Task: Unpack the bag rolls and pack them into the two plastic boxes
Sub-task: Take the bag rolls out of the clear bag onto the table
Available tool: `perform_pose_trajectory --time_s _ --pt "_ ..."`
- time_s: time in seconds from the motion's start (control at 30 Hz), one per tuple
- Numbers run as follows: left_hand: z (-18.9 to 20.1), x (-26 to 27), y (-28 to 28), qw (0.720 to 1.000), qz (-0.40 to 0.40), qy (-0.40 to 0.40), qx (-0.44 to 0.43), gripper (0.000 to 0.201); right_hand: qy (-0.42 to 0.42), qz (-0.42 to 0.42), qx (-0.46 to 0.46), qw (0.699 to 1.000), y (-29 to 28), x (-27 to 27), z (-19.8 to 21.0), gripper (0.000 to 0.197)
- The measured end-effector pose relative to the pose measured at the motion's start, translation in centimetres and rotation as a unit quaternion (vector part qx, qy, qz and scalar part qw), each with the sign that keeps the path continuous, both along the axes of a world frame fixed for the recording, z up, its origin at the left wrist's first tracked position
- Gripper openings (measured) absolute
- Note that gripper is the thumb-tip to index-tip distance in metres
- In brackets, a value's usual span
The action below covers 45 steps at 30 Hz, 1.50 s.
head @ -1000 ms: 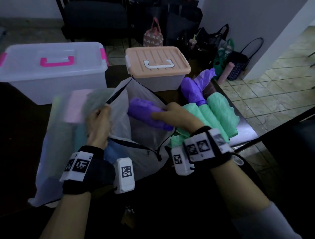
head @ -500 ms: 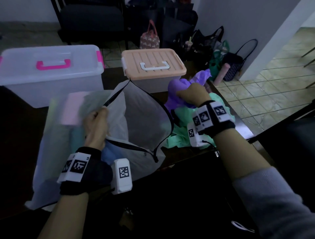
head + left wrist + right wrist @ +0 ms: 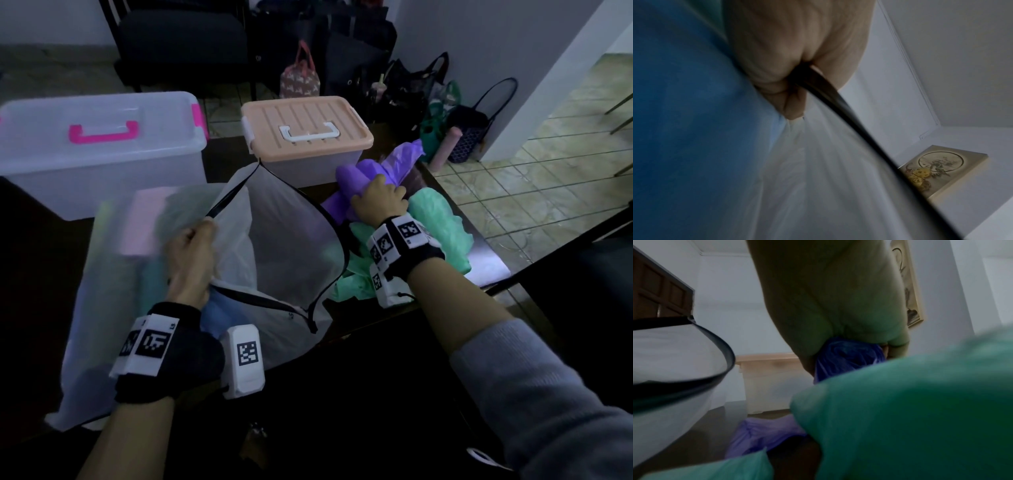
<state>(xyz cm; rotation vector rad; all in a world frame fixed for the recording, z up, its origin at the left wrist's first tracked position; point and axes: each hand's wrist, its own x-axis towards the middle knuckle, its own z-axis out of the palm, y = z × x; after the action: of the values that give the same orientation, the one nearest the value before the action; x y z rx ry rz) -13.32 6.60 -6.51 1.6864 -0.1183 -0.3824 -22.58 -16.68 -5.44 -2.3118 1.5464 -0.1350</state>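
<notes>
A translucent white zip bag (image 3: 287,246) with a black rim lies open on the dark table. My left hand (image 3: 191,250) pinches its black rim (image 3: 818,87) and holds the mouth up. My right hand (image 3: 378,197) grips a purple bag roll (image 3: 352,178) over the pile right of the bag; the roll (image 3: 846,356) shows under its fingers in the right wrist view. Green rolls (image 3: 438,226) lie below and beside it. A clear box with a pink handle (image 3: 99,137) and a box with a peach lid (image 3: 308,130) stand shut at the back.
A blue roll (image 3: 219,315) and pale pink and green shapes (image 3: 144,222) show through the zip bag. Loose purple plastic (image 3: 404,157) lies by the peach box. The table's right edge (image 3: 489,274) is close to the pile. Handbags (image 3: 445,113) and a chair (image 3: 181,44) stand on the floor behind.
My right hand carried the purple roll out of the zip bag's mouth, right and back onto the pile by the peach box. My left hand has kept hold of the rim.
</notes>
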Motion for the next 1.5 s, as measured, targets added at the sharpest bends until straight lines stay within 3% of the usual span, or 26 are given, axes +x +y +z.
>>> perform_pose_trajectory --time_s 0.23,0.3,0.43,0.53,0.63,0.87,1.03,1.17,1.3,1.4,1.5 --pt "-0.4 0.3 0.0 1.000 0.006 -0.003 0.001 0.026 -0.061 0.008 0.002 0.998 0.0 -0.4 -0.8 0.058" --pt "-0.4 0.2 0.0 1.000 0.007 0.000 -0.002 0.026 -0.045 0.030 -0.015 0.998 0.1 -0.9 -0.6 0.063" --pt "-0.4 0.2 0.0 1.000 0.009 -0.008 -0.002 0.026 0.018 0.117 -0.070 0.991 1.2 -2.5 -1.5 0.052" --pt "-0.4 0.3 0.0 1.000 0.014 -0.002 -0.008 0.025 0.010 0.148 -0.068 0.987 1.5 -3.2 -2.7 0.056" --pt "-0.4 0.2 0.0 1.000 0.013 -0.005 -0.005 0.026 -0.044 0.159 -0.060 0.984 1.0 -3.1 -3.2 0.059" --pt "-0.4 0.2 0.0 1.000 0.010 0.001 -0.010 0.024 -0.243 0.070 -0.045 0.966 1.3 -3.7 -4.0 0.045" --pt "-0.5 0.2 -0.1 1.000 0.011 -0.002 -0.006 0.025 -0.155 0.121 -0.050 0.979 1.3 -4.4 -4.9 0.062" --pt "-0.4 0.2 -0.2 1.000 0.019 -0.005 0.000 0.025 -0.106 0.135 -0.081 0.982 1.1 -4.3 -5.2 0.044" --pt "0.4 0.0 -0.1 1.000 -0.011 0.016 0.021 0.026 -0.056 0.149 -0.120 0.980 1.2 -4.3 -5.1 0.044" --pt "1.6 1.3 1.3 0.992 -0.034 -0.032 0.120 0.025 -0.033 0.185 -0.151 0.970 1.6 -4.4 -4.9 0.051" --pt "2.5 3.8 3.8 0.958 0.041 -0.152 0.238 0.029 0.015 0.216 -0.159 0.963 1.7 -4.1 -4.6 0.052"
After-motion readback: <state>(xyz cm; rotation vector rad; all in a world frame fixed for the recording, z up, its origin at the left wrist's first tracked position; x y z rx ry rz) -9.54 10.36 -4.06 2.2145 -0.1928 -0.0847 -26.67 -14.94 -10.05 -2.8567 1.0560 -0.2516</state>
